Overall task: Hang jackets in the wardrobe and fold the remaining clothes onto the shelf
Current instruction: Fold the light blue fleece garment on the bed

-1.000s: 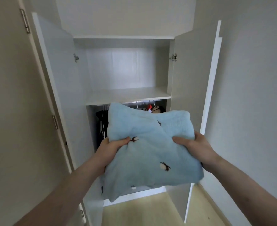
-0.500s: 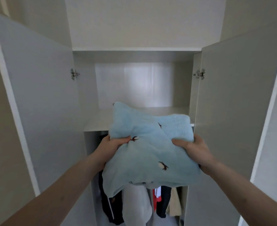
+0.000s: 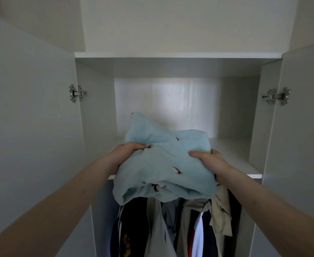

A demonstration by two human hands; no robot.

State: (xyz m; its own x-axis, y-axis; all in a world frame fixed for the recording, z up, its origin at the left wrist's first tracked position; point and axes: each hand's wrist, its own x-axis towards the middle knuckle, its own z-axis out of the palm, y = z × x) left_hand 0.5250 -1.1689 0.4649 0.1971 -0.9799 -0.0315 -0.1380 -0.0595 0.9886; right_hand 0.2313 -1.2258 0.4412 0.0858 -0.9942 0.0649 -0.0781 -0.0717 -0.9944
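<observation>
Both hands grip a folded light-blue fleece garment (image 3: 163, 164) with small dark and white motifs. Left hand (image 3: 128, 151) pinches the garment's left edge, thumb on top and fingers underneath. Right hand (image 3: 210, 160) clamps the right edge in the same manner, thumb pressed into the fabric.

Location relative to the wardrobe shelf (image 3: 234, 154): the garment is held at the shelf's front edge, with its far part over the shelf board and its near part overhanging the front. Whether the fabric rests on the board cannot be determined.

Below the shelf, hanging jackets (image 3: 189, 229) fill the lower compartment: dark, grey, beige and white pieces side by side. Left of the shelf stands the open left door (image 3: 32, 127) with a metal hinge (image 3: 75, 93); right of the shelf stands the open right door (image 3: 300, 145), also hinged.
</observation>
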